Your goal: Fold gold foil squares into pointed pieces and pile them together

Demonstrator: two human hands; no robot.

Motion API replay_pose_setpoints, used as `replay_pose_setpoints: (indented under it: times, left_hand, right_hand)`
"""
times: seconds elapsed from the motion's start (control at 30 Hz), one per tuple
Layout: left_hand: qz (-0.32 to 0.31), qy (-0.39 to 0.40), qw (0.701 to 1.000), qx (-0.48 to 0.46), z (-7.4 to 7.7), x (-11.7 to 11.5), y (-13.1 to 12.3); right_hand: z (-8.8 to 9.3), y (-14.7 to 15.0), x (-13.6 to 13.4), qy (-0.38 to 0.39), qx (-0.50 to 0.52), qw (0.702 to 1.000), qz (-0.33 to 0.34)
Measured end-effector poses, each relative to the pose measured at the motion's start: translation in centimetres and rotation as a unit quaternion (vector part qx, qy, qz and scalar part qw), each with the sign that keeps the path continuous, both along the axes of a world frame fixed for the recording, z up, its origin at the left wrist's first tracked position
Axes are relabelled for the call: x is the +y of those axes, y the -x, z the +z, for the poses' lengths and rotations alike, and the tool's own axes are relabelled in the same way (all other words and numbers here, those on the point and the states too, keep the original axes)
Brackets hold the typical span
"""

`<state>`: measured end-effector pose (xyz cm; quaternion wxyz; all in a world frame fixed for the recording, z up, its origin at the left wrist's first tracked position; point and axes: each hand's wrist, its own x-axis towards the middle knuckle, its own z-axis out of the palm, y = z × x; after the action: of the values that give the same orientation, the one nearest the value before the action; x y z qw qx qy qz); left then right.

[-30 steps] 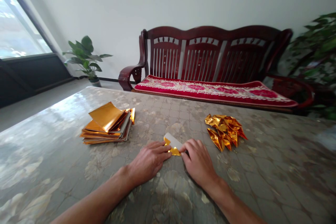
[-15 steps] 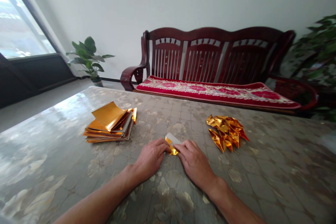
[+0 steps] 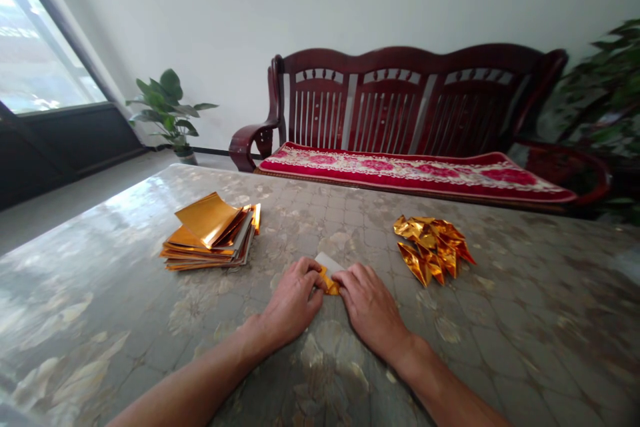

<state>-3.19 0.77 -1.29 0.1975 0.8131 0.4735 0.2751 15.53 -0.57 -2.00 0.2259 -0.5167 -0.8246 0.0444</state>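
Observation:
A small folded sheet of gold foil paper (image 3: 331, 287), its pale underside showing at the far end, lies on the table between my hands. My left hand (image 3: 296, 295) pinches its left edge with curled fingers. On the opposite edge, the fingers of my right hand (image 3: 369, 303) are closed and press the paper down. Fingertips cover part of the folds. Left of my hands is a stack of gold foil sheets (image 3: 207, 237), the top one curling up. To the right lies a cluster of folded gold foil pieces (image 3: 434, 248) with pointed ends.
The table (image 3: 150, 333) has a glossy, flower-patterned cover. Beyond its far edge stands a dark red wooden bench (image 3: 390, 113) with a red floral cushion (image 3: 415, 172). Potted plants (image 3: 170, 107) stand at the back left and far right, and a window (image 3: 40, 40) is on the left.
My left fingers have shifted and bunched higher over the paper's left edge, and less gold shows between my hands. My right hand stays nearly in place. The stack and cluster are unchanged.

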Motion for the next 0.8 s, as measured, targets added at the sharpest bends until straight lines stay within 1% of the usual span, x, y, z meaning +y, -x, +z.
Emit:
replay_pose_setpoints:
  times: [0.13,0.23,0.4,0.57,0.8]
  left_hand:
    - [-0.003,-0.004,1.000,-0.005,-0.1,0.2,-0.1]
    - [-0.017,-0.002,0.999,-0.029,-0.4,0.3,0.1]
    - [-0.040,0.025,0.997,-0.057,-0.3,0.6,0.6]
    - [-0.086,0.050,0.993,-0.066,0.2,1.0,1.0]
    - [-0.152,0.035,0.986,-0.059,0.1,1.3,2.0]
  right_hand:
    - [0.1,0.1,0.0,0.005,-0.008,1.000,-0.005]
    - [0.2,0.1,0.0,0.001,-0.009,1.000,-0.006]
    - [0.2,0.2,0.0,0.004,-0.010,1.000,-0.006]
    - [0.1,0.1,0.0,0.010,-0.016,1.000,-0.007]
    - [-0.1,0.2,-0.1,-0.017,-0.006,1.000,-0.002]
